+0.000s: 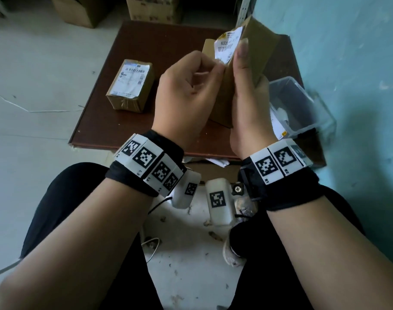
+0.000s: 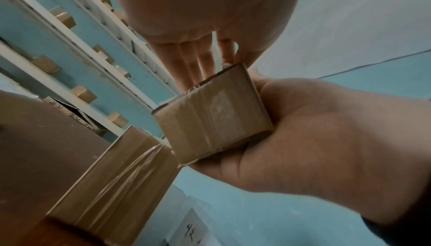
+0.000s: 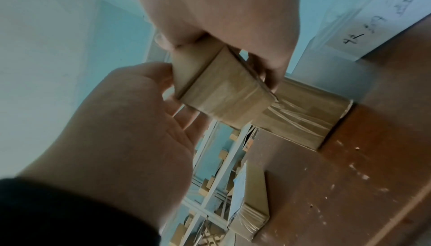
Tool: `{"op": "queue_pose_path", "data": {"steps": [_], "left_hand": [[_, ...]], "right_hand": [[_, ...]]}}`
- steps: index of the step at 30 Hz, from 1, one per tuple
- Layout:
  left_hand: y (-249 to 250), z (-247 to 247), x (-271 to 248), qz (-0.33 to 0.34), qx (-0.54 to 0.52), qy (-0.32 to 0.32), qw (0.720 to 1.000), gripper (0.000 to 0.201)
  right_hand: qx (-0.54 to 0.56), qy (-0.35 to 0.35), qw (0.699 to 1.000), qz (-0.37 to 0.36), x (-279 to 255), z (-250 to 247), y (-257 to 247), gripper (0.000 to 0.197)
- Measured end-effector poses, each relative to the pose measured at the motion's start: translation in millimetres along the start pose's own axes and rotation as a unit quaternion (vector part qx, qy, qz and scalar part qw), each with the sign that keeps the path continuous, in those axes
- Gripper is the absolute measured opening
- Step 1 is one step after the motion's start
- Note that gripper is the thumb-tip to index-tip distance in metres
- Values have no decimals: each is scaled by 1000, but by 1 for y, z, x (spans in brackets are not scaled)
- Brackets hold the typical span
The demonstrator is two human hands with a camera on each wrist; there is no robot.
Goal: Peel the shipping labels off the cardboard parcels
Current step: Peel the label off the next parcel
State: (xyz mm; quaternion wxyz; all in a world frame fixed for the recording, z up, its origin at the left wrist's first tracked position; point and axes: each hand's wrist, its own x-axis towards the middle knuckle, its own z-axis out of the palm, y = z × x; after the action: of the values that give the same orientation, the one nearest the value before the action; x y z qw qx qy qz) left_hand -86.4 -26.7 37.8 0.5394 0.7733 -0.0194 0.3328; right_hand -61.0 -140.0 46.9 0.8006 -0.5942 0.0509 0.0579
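While right hand (image 1: 247,104) clamps the parcel (image 1: 256,48) upright, centre-right of frame | left hand (image 1: 186,86) fingers curled, pinching label (image 1: 228,44) lower corner | advice: pull low, slow, avoid tearing

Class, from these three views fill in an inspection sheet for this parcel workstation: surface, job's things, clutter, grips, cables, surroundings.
Surface: brown board low on the floor, scuffed.
Job's things: held parcel lifted off the board, its shipping label partly loose; second parcel lies on the board, label still on.
Clutter: clear plastic bin at the board's right edge, paper scraps inside; debris on the floor.
Grips: right hand grips the held parcel; left hand pinches at the label's lower edge.
Cables: thin white cord on the floor, left.
Surroundings: teal wall; cardboard boxes behind; shelving with small boxes.
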Motion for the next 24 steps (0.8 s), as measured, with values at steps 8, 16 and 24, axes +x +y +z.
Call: {"op": "queue_pose_path", "data": {"steps": [8,16,24], "left_hand": [[-9,15,10,-15,29,-35,999,12],[-12,12,9,-51,12,-11,999,11],[-17,15,13,-128,-68,-16,989,20]], "right_hand": [[-31,26,999,-7,21,-6,0,63],[-48,16,999,-1,30,-3,0,59],[-36,29,999,-5,36,1,7,60]]}}
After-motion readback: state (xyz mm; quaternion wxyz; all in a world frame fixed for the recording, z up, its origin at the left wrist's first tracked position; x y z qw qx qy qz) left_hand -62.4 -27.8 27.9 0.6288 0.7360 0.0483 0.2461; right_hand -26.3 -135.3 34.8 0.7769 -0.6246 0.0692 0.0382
